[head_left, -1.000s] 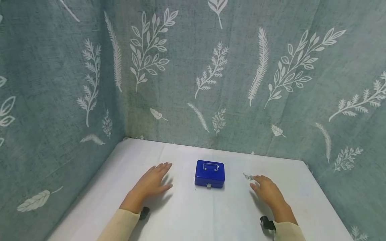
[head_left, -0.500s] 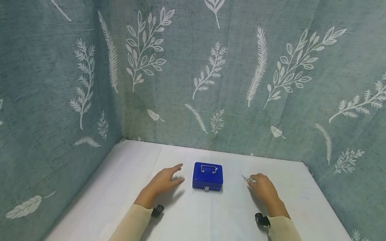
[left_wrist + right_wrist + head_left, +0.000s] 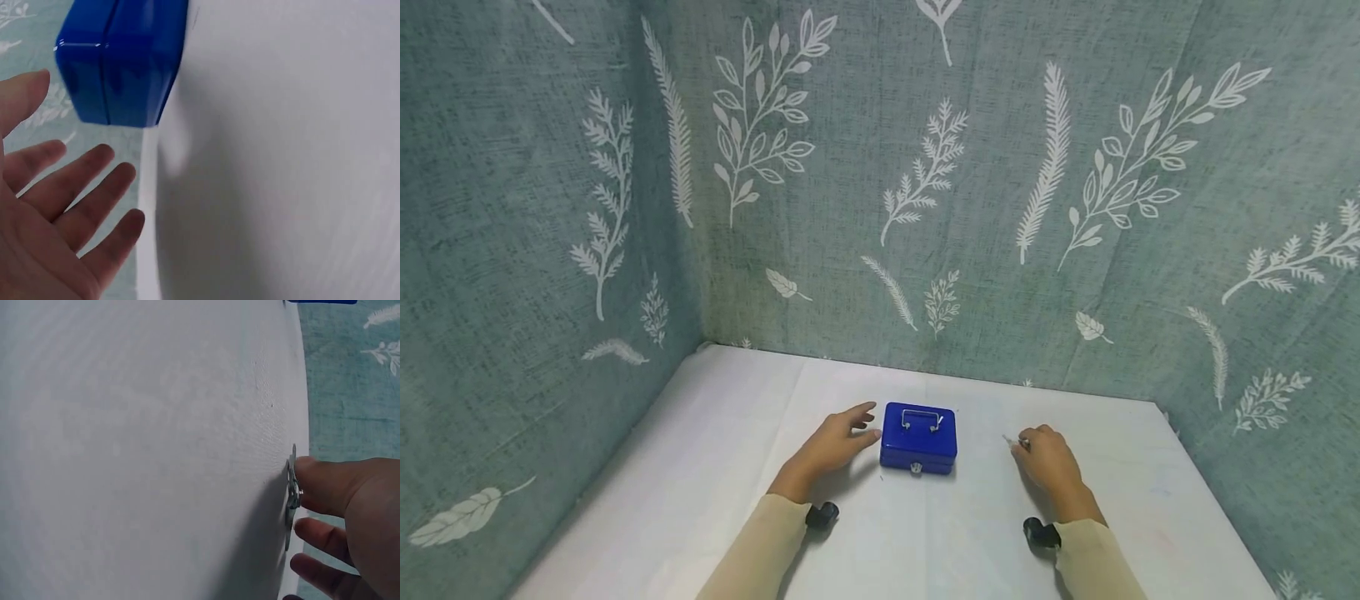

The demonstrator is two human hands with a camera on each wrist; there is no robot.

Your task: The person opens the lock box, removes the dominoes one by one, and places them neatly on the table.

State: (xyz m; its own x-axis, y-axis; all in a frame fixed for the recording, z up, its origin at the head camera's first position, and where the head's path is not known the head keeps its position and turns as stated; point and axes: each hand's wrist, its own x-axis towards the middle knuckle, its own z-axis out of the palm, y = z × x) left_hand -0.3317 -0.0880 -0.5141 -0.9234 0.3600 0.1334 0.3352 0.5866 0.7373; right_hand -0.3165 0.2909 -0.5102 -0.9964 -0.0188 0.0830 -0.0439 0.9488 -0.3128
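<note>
The box (image 3: 919, 442) looks glossy, the keys (image 3: 292, 495) metallic, the backdrop (image 3: 850, 208) matt cloth.

A glossy blue rectangular metal-handled box (image 3: 917, 442) blocks the middle, leaving passage between it and the white cloth-covered worktop's (image 3: 985, 508) far edge.

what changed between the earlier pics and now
The left hand moved right and is now close beside the blue cash box. The right hand closed in on the keys; whether it grips them firmly cannot be told. The box stayed put, lid shut; the keys stayed near the same spot.
</note>
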